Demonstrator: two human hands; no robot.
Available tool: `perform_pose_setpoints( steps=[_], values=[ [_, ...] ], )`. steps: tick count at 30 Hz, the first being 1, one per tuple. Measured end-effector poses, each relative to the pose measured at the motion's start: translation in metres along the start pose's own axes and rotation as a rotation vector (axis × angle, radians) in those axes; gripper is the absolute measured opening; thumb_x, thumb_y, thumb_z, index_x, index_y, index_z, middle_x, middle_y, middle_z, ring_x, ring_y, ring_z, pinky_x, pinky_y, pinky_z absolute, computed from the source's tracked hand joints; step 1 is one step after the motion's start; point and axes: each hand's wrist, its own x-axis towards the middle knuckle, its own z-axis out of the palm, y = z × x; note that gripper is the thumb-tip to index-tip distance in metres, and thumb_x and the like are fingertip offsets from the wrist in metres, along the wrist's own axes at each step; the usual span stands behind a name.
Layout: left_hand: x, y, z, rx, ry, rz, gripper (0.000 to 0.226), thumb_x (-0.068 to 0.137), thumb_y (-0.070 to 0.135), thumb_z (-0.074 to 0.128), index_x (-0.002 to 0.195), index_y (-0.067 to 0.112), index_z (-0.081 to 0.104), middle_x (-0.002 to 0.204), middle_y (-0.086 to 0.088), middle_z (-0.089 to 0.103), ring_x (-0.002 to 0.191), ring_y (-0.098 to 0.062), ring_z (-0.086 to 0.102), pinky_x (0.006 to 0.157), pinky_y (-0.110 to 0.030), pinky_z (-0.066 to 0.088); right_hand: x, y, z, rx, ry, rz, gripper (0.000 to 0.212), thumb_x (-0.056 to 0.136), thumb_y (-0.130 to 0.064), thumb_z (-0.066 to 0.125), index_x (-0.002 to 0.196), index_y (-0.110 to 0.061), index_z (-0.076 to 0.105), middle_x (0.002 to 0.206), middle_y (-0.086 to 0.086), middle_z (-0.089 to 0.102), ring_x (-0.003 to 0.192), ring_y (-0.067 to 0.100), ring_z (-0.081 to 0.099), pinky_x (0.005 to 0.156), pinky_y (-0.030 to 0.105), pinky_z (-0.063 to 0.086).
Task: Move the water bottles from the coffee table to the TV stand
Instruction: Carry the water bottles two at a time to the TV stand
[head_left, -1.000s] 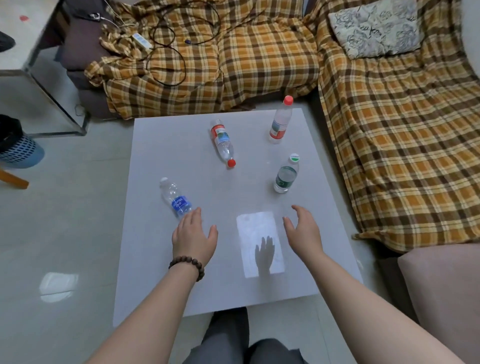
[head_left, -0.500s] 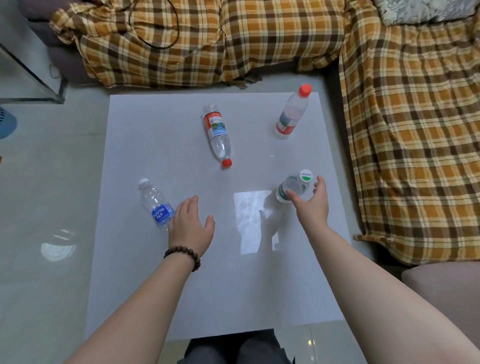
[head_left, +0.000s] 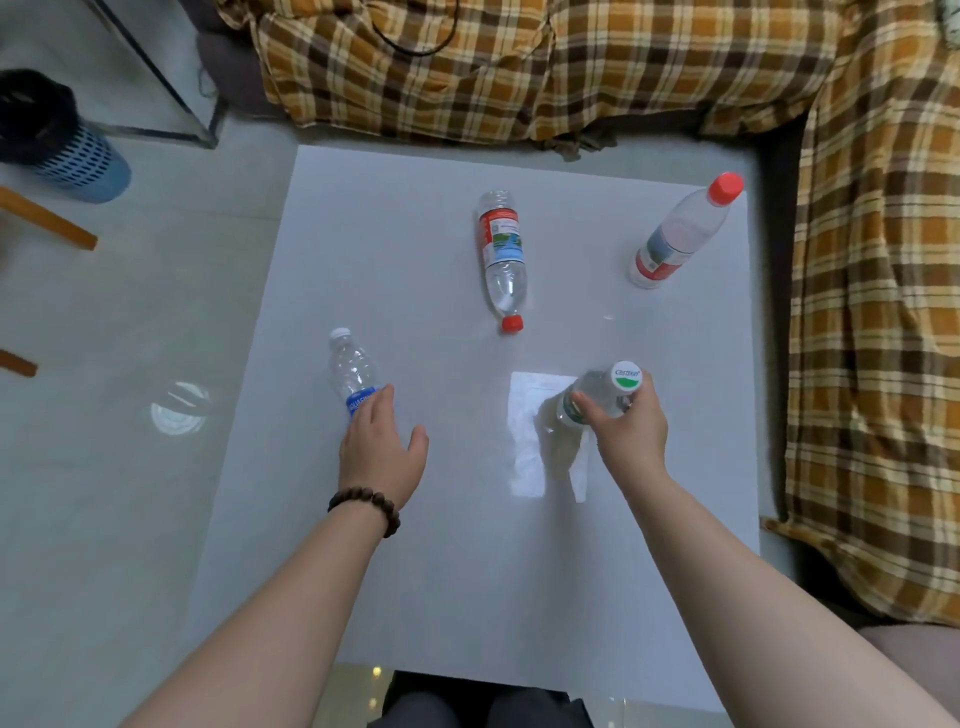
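Several clear water bottles are on the white coffee table (head_left: 441, 571). My right hand (head_left: 626, 434) is wrapped around the upright bottle with the green and white cap (head_left: 602, 387). My left hand (head_left: 379, 449) lies with fingers apart over the lower end of a small blue-label bottle (head_left: 353, 376) lying on its side, touching or just above it. A red-capped bottle with a red and blue label (head_left: 501, 260) lies flat at the table's middle. Another red-capped bottle (head_left: 680, 234) stands upright at the far right corner. The TV stand is out of view.
A sofa under an orange plaid cover (head_left: 545, 67) runs along the far side and the right side (head_left: 878, 312) of the table. A dark bin with a blue base (head_left: 57, 140) and a glass table's metal frame (head_left: 156, 83) stand on the tiled floor at left.
My right hand has closed around the green-capped bottle. My left hand has slid forward onto the blue-label bottle. The camera has moved closer over the table.
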Motion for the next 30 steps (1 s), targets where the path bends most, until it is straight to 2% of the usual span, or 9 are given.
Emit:
perform_pose_setpoints(
  steps=[3,6,8,14,18,21,23,27,30],
  values=[
    [0.008,-0.016,-0.005,-0.054,0.100,-0.065,0.058,0.085,0.026,0.060,0.135,0.004,0.040,0.133,-0.011,0.049,0.121,-0.029,0.045,0.098,-0.039,0.040,-0.010,-0.014,0.026,-0.011,-0.115,-0.050,0.049,0.073,-0.025,0.078,0.111,-0.037,0.049,0.106,-0.011,0.061,0.095,0.011,0.057,0.080,0.021,0.039],
    [0.020,-0.033,-0.003,-0.076,0.150,-0.143,0.072,0.084,0.033,0.063,0.142,0.004,0.029,0.145,-0.013,0.037,0.133,-0.028,0.033,0.107,-0.038,0.032,-0.015,-0.025,0.053,-0.017,-0.207,-0.086,0.056,0.073,-0.025,0.079,0.121,-0.031,0.050,0.115,-0.009,0.062,0.103,0.011,0.057,0.089,0.025,0.043],
    [0.031,-0.042,0.000,-0.106,0.187,-0.194,0.078,0.083,0.035,0.065,0.142,0.005,0.026,0.147,-0.012,0.034,0.134,-0.028,0.032,0.105,-0.037,0.031,-0.017,-0.031,0.068,-0.017,-0.242,-0.103,0.058,0.073,-0.025,0.079,0.123,-0.030,0.050,0.118,-0.007,0.061,0.107,0.011,0.056,0.093,0.025,0.043],
    [0.066,-0.058,0.017,-0.207,0.206,-0.298,0.086,0.081,0.040,0.068,0.144,0.007,0.020,0.149,-0.009,0.030,0.134,-0.025,0.031,0.101,-0.035,0.033,-0.017,-0.037,0.099,-0.047,-0.254,-0.180,0.059,0.073,-0.022,0.079,0.125,-0.026,0.052,0.122,-0.009,0.060,0.111,0.008,0.054,0.090,0.018,0.038],
    [0.091,-0.059,0.030,-0.255,0.178,-0.359,0.093,0.078,0.043,0.070,0.146,0.008,0.018,0.149,-0.010,0.029,0.135,-0.027,0.030,0.105,-0.041,0.035,-0.017,-0.034,0.103,-0.105,-0.273,-0.237,0.063,0.075,-0.022,0.078,0.131,-0.024,0.049,0.128,-0.009,0.056,0.117,0.010,0.052,0.099,0.023,0.039],
    [0.107,-0.060,0.039,-0.271,0.166,-0.411,0.095,0.073,0.044,0.073,0.143,0.007,0.020,0.143,-0.013,0.036,0.130,-0.031,0.036,0.101,-0.047,0.039,-0.015,-0.030,0.101,-0.115,-0.275,-0.244,0.064,0.075,-0.022,0.079,0.131,-0.025,0.048,0.130,-0.010,0.055,0.119,0.010,0.051,0.102,0.027,0.040],
    [0.114,-0.061,0.043,-0.240,0.177,-0.451,0.094,0.071,0.043,0.075,0.140,0.006,0.022,0.136,-0.015,0.041,0.125,-0.033,0.040,0.096,-0.048,0.041,-0.014,-0.029,0.101,-0.126,-0.272,-0.253,0.065,0.074,-0.023,0.079,0.131,-0.026,0.049,0.129,-0.011,0.055,0.119,0.008,0.051,0.101,0.026,0.040],
    [0.117,-0.064,0.045,-0.204,0.223,-0.436,0.067,0.074,0.033,0.073,0.122,0.005,0.036,0.119,-0.017,0.049,0.110,-0.036,0.048,0.084,-0.044,0.045,-0.014,-0.027,0.101,-0.114,-0.278,-0.257,0.064,0.074,-0.022,0.079,0.130,-0.026,0.049,0.127,-0.011,0.056,0.117,0.007,0.051,0.098,0.021,0.039],
    [0.110,-0.063,0.039,-0.267,0.226,-0.378,0.071,0.072,0.030,0.074,0.128,0.010,0.035,0.120,-0.015,0.047,0.110,-0.033,0.047,0.084,-0.038,0.044,-0.014,-0.028,0.101,-0.112,-0.283,-0.261,0.063,0.074,-0.021,0.079,0.129,-0.025,0.050,0.125,-0.011,0.057,0.114,0.007,0.052,0.095,0.016,0.038]
  ],
)
